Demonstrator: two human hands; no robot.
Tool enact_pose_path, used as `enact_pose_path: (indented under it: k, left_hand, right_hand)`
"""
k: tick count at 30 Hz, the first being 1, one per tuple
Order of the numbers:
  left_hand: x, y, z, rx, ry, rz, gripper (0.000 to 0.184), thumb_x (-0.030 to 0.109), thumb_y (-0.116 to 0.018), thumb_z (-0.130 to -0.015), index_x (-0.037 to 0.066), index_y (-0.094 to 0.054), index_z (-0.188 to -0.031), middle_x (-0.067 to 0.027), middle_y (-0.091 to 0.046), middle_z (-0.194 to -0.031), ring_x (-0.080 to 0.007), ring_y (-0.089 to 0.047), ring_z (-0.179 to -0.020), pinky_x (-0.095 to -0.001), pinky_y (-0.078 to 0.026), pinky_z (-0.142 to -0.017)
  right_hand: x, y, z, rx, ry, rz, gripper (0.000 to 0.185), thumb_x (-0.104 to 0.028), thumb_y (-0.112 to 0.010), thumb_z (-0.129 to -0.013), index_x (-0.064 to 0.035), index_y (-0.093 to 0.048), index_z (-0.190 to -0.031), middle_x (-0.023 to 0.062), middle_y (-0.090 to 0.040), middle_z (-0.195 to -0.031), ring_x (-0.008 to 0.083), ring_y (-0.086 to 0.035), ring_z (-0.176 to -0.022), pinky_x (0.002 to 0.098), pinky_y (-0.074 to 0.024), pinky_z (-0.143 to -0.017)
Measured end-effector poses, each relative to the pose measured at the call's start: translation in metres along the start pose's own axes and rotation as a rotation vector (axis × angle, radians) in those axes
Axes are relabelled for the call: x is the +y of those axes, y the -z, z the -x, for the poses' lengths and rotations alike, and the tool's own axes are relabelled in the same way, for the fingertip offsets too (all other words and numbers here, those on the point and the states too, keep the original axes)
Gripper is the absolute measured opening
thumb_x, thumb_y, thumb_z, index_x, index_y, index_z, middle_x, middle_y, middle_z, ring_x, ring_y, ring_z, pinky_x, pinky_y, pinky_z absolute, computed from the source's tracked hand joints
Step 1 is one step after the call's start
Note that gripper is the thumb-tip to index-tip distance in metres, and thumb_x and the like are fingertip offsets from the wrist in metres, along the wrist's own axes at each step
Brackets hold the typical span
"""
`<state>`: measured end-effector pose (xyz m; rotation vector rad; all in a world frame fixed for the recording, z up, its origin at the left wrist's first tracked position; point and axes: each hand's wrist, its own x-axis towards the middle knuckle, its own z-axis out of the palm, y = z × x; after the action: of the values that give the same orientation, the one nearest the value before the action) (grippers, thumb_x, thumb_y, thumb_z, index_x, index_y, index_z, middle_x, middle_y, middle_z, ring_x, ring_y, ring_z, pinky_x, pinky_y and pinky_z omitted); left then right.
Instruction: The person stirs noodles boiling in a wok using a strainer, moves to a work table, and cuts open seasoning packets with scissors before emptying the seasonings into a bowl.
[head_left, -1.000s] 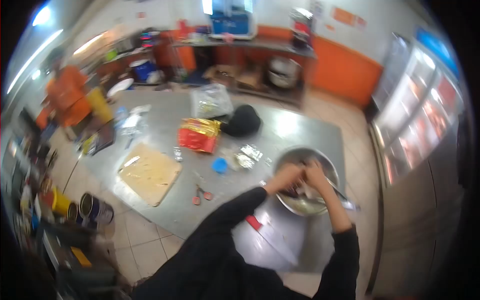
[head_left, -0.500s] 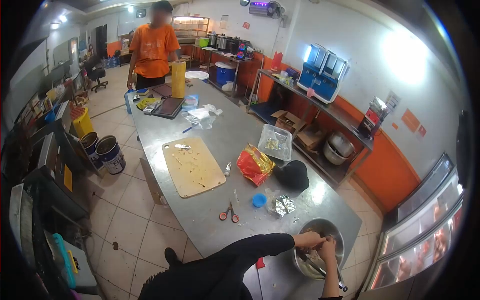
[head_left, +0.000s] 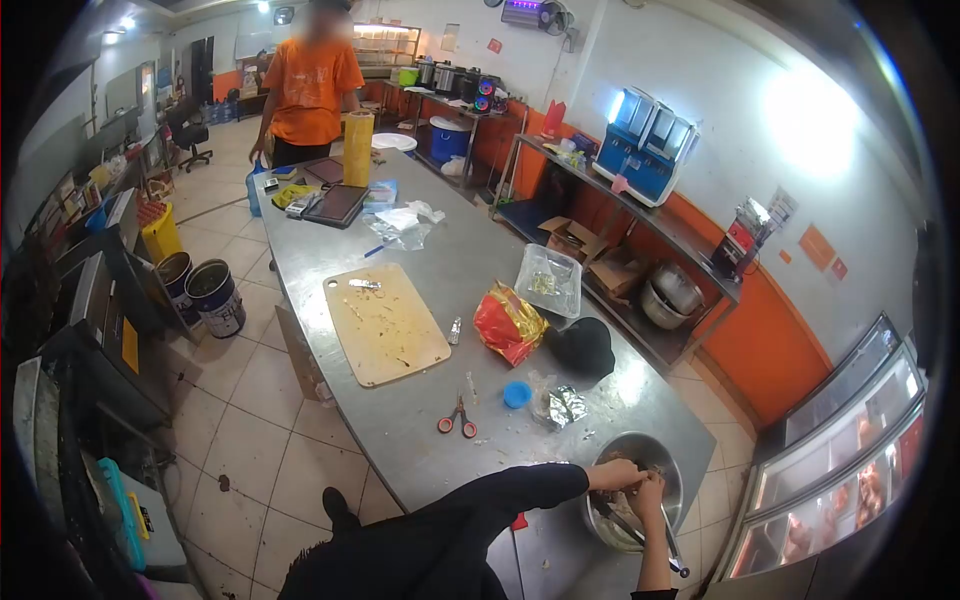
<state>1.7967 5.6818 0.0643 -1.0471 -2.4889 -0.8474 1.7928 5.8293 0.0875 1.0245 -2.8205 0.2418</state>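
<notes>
A steel mixing bowl (head_left: 672,462) stands at the near right corner of the metal table, with pale and brownish food in it. My left hand (head_left: 616,475), its arm in a black sleeve, reaches over the bowl from the left. Close against it, my right hand (head_left: 648,490) comes in from below. Both hands have their fingers closed and meet above the food; what is between them is too small to make out. Dark-handled tongs (head_left: 676,560) lean in the bowl beside my right forearm, their end sticking out past the rim.
On the table (head_left: 480,250) lie red-handled scissors (head_left: 457,424), a blue cup (head_left: 517,394), crumpled foil (head_left: 567,405), a black cap (head_left: 584,348), a red-gold bag (head_left: 508,322), a plastic tub (head_left: 550,281) and a cutting board (head_left: 388,325). A person in orange (head_left: 310,90) stands beyond the far end.
My hands stay together over the bowl with only a slight shift. The camera view has moved a little. The person in orange has turned and shifted slightly at the far end.
</notes>
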Motion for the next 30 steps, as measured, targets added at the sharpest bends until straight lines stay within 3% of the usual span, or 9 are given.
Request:
enact_pose_path:
  k: [11,13,16,19,21,22,26,28,30]
  left_hand:
    - [0.018,0.017,0.005,0.032,0.035,-0.076,0.023,0.015,-0.054,-0.065,0.007,-0.056,-0.087,-0.0129,-0.056,-0.063,-0.0292,-0.056,-0.058,-0.0385,-0.045,-0.054]
    - [0.022,0.018,0.008,0.215,-0.002,-0.047,0.013,0.014,-0.055,-0.062,0.006,-0.059,-0.072,-0.0134,-0.056,-0.06,-0.029,-0.057,-0.057,-0.0383,-0.045,-0.053]
    - [0.028,0.027,0.007,0.089,0.077,0.024,0.01,0.013,-0.056,-0.06,0.004,-0.058,-0.062,-0.0145,-0.056,-0.059,-0.0293,-0.056,-0.055,-0.0383,-0.045,-0.053]
    - [0.032,0.031,0.01,0.156,0.075,-0.039,0.009,0.012,-0.056,-0.058,0.003,-0.059,-0.057,-0.0148,-0.056,-0.057,-0.0294,-0.056,-0.056,-0.0382,-0.045,-0.054]
    - [0.031,0.025,0.007,0.14,0.11,-0.013,0.009,0.012,-0.057,-0.057,0.005,-0.06,-0.061,-0.0154,-0.056,-0.059,-0.0305,-0.056,-0.057,-0.0394,-0.045,-0.055]
    - [0.031,0.024,0.008,0.186,0.144,0.077,0.009,0.013,-0.058,-0.057,0.006,-0.061,-0.062,-0.0154,-0.056,-0.06,-0.0307,-0.056,-0.058,-0.0398,-0.045,-0.055]
    - [0.029,0.024,0.009,0.176,0.324,0.241,0.011,0.015,-0.059,-0.059,0.006,-0.061,-0.065,-0.0156,-0.057,-0.063,-0.0304,-0.057,-0.061,-0.0385,-0.045,-0.057]
    - [0.029,0.027,0.01,0.139,0.402,0.273,0.013,0.016,-0.06,-0.059,0.006,-0.061,-0.066,-0.0152,-0.057,-0.064,-0.0295,-0.057,-0.061,-0.0374,-0.045,-0.057]
    - [0.027,0.031,0.011,0.24,0.486,0.542,0.015,0.018,-0.061,-0.059,0.006,-0.06,-0.067,-0.0137,-0.058,-0.066,-0.025,-0.058,-0.063,-0.035,-0.045,-0.056]
  right_hand:
    - [-0.009,0.01,0.003,0.178,0.22,0.201,0.014,-0.013,-0.051,-0.068,-0.0041,-0.06,-0.073,0.0145,-0.057,-0.079,0.0295,-0.043,-0.097,0.0424,-0.028,-0.083]
    - [-0.011,0.012,0.005,0.174,0.23,0.232,0.013,-0.013,-0.052,-0.067,-0.0047,-0.06,-0.072,0.0142,-0.057,-0.08,0.0293,-0.043,-0.097,0.0424,-0.028,-0.083]
    - [-0.015,0.021,0.006,0.162,0.239,0.273,0.013,-0.014,-0.054,-0.065,-0.0055,-0.061,-0.072,0.0132,-0.058,-0.081,0.0289,-0.043,-0.097,0.0428,-0.028,-0.083]
    - [-0.017,0.023,0.005,0.218,0.232,0.291,0.009,-0.014,-0.059,-0.061,-0.005,-0.061,-0.061,0.0096,-0.058,-0.077,0.0262,-0.041,-0.1,0.0402,-0.0263,-0.085]
    - [-0.028,0.031,0.008,0.202,0.153,0.307,0.012,-0.016,-0.063,-0.056,-0.0059,-0.061,-0.062,0.0083,-0.058,-0.078,0.027,-0.04,-0.1,0.0406,-0.0259,-0.085]
    - [-0.029,0.032,0.009,0.186,0.138,0.309,0.017,-0.018,-0.066,-0.052,-0.0081,-0.062,-0.065,0.0063,-0.056,-0.088,0.0274,-0.038,-0.103,0.0413,-0.0251,-0.086]
    - [-0.042,0.043,0.009,0.108,0.014,0.314,0.023,-0.02,-0.066,-0.055,-0.0109,-0.061,-0.075,0.0059,-0.052,-0.099,0.0288,-0.035,-0.106,0.0431,-0.0229,-0.088]
    - [-0.051,0.055,0.01,0.136,-0.04,0.216,0.035,-0.023,-0.066,-0.056,-0.0133,-0.058,-0.089,0.008,-0.046,-0.107,0.0312,-0.03,-0.109,0.0448,-0.0199,-0.091]
    - [-0.058,0.068,0.012,0.194,-0.067,0.218,0.039,-0.024,-0.066,-0.057,-0.0138,-0.056,-0.093,0.0093,-0.044,-0.108,0.0323,-0.028,-0.11,0.0452,-0.0191,-0.091]
